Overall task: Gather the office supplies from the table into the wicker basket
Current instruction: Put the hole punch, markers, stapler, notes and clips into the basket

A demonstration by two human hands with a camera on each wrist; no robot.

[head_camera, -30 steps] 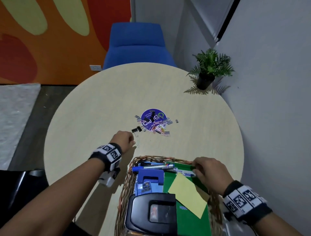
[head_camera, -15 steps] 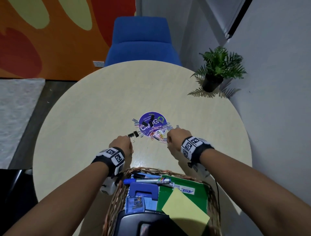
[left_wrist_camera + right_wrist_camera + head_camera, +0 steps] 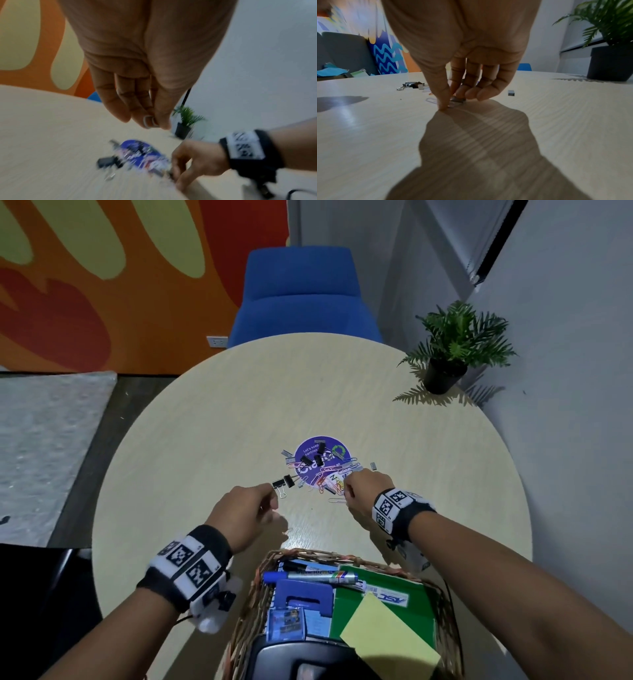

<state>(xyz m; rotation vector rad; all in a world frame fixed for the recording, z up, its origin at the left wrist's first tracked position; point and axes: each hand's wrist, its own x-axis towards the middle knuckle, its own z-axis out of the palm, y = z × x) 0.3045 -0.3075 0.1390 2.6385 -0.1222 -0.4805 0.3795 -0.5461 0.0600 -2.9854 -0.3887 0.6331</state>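
Round pale wooden tabletop (image 3: 212, 440) fills my view, its far-right edge holding a potted plant (image 3: 455, 347). At the near edge sits my wicker basket (image 3: 448, 611), already holding supplies. At the centre lies a scatter of clips (image 3: 322, 470). My right hand (image 3: 363, 491) pinches at them; my left hand (image 3: 245, 517) pinches a paper clip (image 3: 148, 121).

Pale wood-grain table (image 3: 212, 440) w/ purple round sticker (image 3: 313, 470) at 12, black binder clips (image 3: 283, 483) & multicolour paper clips (image 3: 330, 484) on it, tan wicker basket (image 3: 246, 611) at 6 w/ green folder (image 3: 387, 607), yellow note (image 3: 387, 635), blue hole punch (image 3: 301, 597), blue chair (image 3: 301, 296) & orange-yellow wall (image 3: 102, 268) beyond.
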